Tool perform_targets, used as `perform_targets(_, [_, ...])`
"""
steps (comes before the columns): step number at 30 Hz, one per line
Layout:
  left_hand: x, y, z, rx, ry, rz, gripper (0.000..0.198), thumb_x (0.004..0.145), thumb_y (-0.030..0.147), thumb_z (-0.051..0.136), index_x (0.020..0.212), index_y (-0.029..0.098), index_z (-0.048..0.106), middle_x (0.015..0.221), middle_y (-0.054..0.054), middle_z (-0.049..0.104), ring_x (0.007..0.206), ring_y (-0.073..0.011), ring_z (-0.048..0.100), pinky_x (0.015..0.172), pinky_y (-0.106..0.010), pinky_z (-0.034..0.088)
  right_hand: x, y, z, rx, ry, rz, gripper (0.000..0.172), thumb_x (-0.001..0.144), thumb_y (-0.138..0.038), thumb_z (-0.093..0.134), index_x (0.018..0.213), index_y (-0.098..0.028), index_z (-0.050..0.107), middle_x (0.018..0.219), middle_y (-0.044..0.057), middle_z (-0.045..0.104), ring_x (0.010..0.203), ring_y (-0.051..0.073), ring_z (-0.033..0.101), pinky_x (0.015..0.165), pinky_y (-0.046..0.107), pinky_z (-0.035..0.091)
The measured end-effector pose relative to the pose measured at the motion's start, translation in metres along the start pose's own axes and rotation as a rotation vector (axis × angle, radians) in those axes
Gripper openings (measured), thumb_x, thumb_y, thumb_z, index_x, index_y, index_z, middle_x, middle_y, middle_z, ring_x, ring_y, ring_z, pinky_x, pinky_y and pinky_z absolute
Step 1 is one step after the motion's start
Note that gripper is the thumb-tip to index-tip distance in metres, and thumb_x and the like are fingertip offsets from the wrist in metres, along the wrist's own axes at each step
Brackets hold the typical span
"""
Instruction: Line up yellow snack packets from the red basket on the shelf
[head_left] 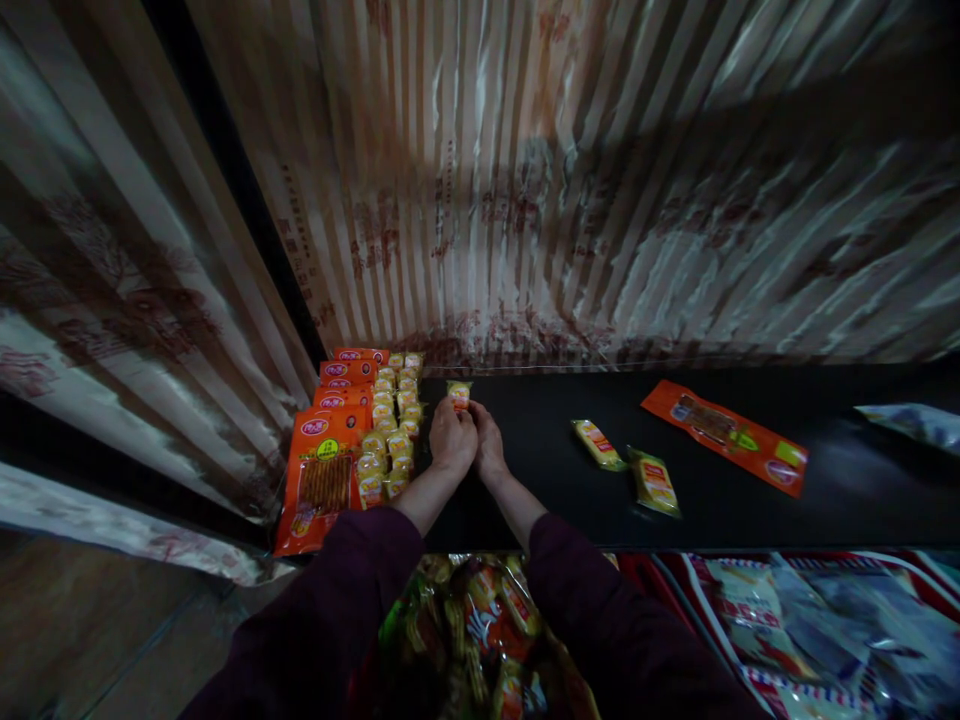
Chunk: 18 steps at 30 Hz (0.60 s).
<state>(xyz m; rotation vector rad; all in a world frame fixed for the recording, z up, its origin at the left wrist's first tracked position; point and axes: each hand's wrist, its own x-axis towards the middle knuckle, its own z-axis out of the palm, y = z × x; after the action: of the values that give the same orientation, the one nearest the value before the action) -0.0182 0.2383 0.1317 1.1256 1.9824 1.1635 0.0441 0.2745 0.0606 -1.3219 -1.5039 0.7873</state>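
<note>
On the black shelf [547, 400], toward its left part, my left hand [452, 440] and my right hand [489, 442] are close together. Between their fingertips a small yellow-wrapped snack packet [459, 391] with a red-and-white label stands upright; both hands are closed on it, and its lower part is hidden. Just left of my hands, similar yellow snack packets [387, 425] stand in two rows running front to back. Beside those, orange snack bags [322, 470] with pink logos overlap in a row along the shelf's left end.
Two loose yellow packets [598, 445] [655, 482] lie right of my hands, with a long orange bag [727, 437] beyond. A pale packet [911, 424] is far right. Below the front edge are a bag of snacks [487, 620] and a striped bag [817, 620] of packets. Striped sheeting [480, 200] backs the shelf.
</note>
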Motion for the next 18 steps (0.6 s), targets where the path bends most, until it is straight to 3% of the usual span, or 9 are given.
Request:
perform_targets(7, [0.031, 0.009, 0.003, 0.181, -0.026, -0.047, 0.035, 0.087, 0.019, 0.041, 0.120, 0.016, 0.054, 0.126, -0.011, 0.059, 0.118, -0.0174, 0.054, 0.098, -0.024, 0.039, 0.025, -0.009, 0.010, -0.207, -0.078, 0.091, 0.034, 0.078, -0.024, 0.052, 0.109, -0.018, 0.063, 0.094, 0.007, 0.067, 0.092, 0.021, 0.062, 0.079, 0.029, 0.047])
perform_targets(18, [0.078, 0.021, 0.019, 0.215, -0.029, -0.087, 0.033, 0.085, 0.021, 0.046, 0.114, 0.012, 0.061, 0.117, -0.016, 0.064, 0.112, -0.0253, 0.059, 0.092, -0.029, 0.045, 0.061, -0.011, 0.022, -0.391, -0.181, 0.185, 0.031, 0.087, -0.024, 0.046, 0.115, -0.020, 0.058, 0.105, 0.008, 0.068, 0.098, 0.021, 0.064, 0.079, 0.027, 0.048])
